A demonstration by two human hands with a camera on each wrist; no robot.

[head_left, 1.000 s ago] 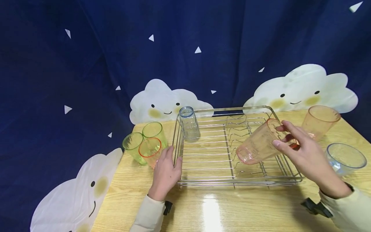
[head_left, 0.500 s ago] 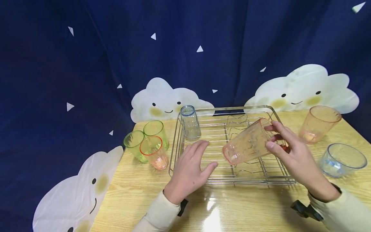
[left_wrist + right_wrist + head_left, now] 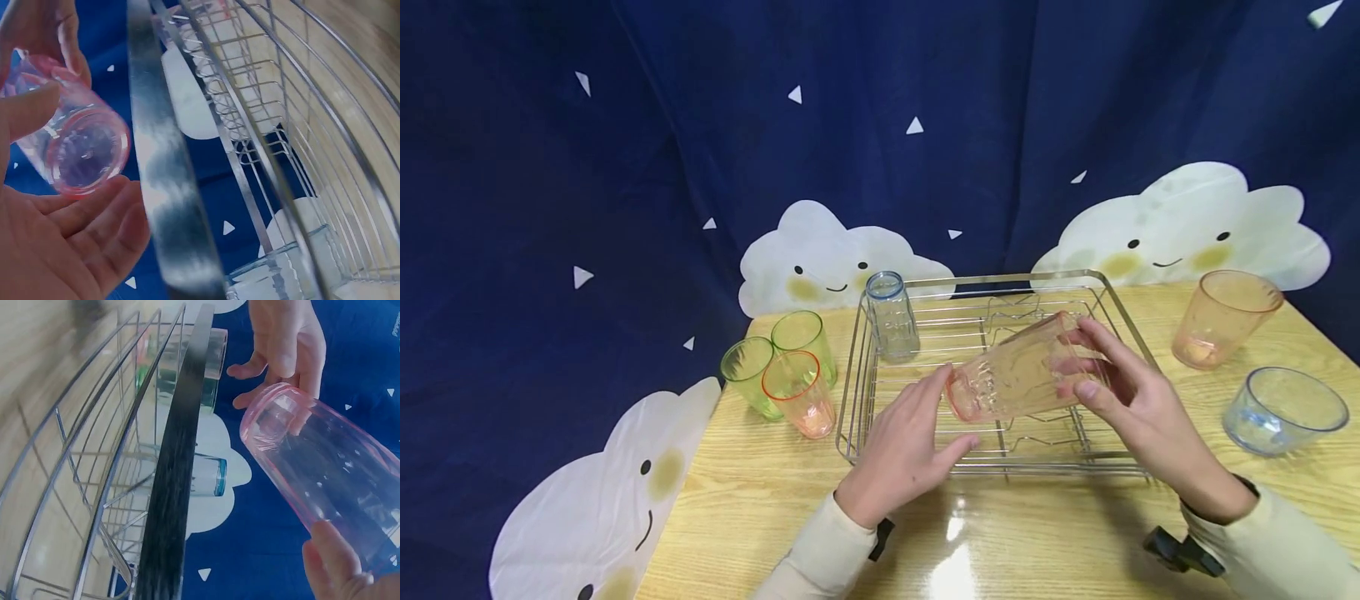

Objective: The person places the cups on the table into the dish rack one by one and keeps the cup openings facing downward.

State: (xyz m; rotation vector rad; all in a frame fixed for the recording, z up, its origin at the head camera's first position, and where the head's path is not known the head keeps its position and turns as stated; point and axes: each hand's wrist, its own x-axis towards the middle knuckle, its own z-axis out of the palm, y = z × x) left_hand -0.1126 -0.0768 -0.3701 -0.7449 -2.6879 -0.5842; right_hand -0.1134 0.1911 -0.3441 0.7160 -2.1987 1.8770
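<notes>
My right hand (image 3: pixel 1157 417) grips a clear pinkish-orange plastic tumbler (image 3: pixel 1011 371) near its rim. The tumbler is tilted, almost on its side, above the wire dish rack (image 3: pixel 1063 276), with its base toward the left. My left hand (image 3: pixel 898 454) is just beside that base, fingers extended and thumb apart. In the left wrist view its fingers (image 3: pixel 100 231) lie close under the base; whether they touch is hard to tell. Inside the rack's back left corner stands a clear blue tumbler (image 3: pixel 895 325), narrow end up.
Left of the rack stand two green tumblers (image 3: pixel 747 379) (image 3: pixel 808 337) and an orange-rimmed tumbler (image 3: pixel 805 404), close together. To the right are an orange tumbler (image 3: pixel 1221 321) and a wide blue cup (image 3: pixel 1281 417). A dark blue curtain (image 3: pixel 880 100) hangs behind the wooden table (image 3: pixel 737 517).
The right hand has carried the tumbler leftward over the rack. The left hand has left the rack's left side and moved right to the tumbler's base.
</notes>
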